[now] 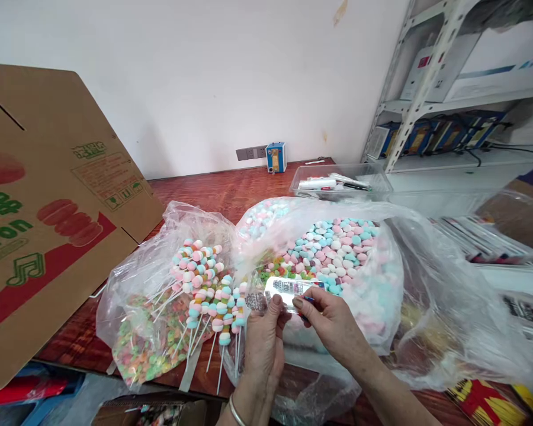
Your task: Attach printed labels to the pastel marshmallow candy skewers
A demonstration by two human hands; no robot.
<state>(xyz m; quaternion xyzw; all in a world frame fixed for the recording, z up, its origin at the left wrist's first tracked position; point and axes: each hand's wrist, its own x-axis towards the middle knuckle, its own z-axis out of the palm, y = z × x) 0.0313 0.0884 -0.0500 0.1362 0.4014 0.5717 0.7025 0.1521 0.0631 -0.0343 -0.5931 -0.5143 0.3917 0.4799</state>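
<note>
A small, shiny printed plastic packet (288,286), white with dark lettering, is held in front of the candy. My left hand (264,343) pinches its near left edge between thumb and fingers, with a bracelet on the wrist. On the packet's right side, the thumb and fingers of my right hand (331,319) are closed too. Just beyond the hands lies a large clear bag of pink, white and blue marshmallows (340,248), with colourful gummy rings (275,266) at its left. Marshmallow skewers (202,278) on white sticks are piled to the left.
Left of the skewers, a clear bag holds gummy candies (146,343). A cardboard box (53,219) stands far left. Behind the marshmallows are a clear plastic tray (384,183) and a small blue device (276,157). Metal shelving (420,112) rises at right.
</note>
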